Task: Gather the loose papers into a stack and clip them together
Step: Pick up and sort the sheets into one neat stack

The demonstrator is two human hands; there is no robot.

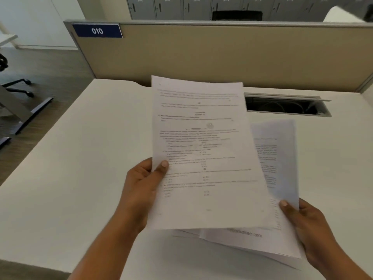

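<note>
We are seeing the left thumb [163,164] pressing flat on the face of the front sheet [201,142], near its left edge. The other fingers of the left hand [141,188] are curling out of sight behind that sheet, pinching it. The right thumb [284,204] is lying on the right side of the papers [252,242], and the right hand [306,221] is cupping beneath them, gripping the bundle at its lower right.

The papers are being held in the air above the desk [80,158], in the middle of the view, and are not squared up. The front sheet is standing in portrait, its long axis running away from us and its top leaning slightly left. Behind it the rear sheets [276,158] are fanning out to the right, and more corners are poking out below. All are thin white rectangles, bending softly and carrying small black print too blurred for us to read. The rear ones are looking faintly bluish.

The desk is showing a smooth, matt white top. At its back a beige partition [201,53] with grey trim is carrying a dark blue label [96,30] reading 010. A rectangular cable opening [286,107] is sitting in the desk at right. Grey lockers [197,7] are lining the wall beyond, and a black chair base [19,85] is standing on the floor at left.
</note>
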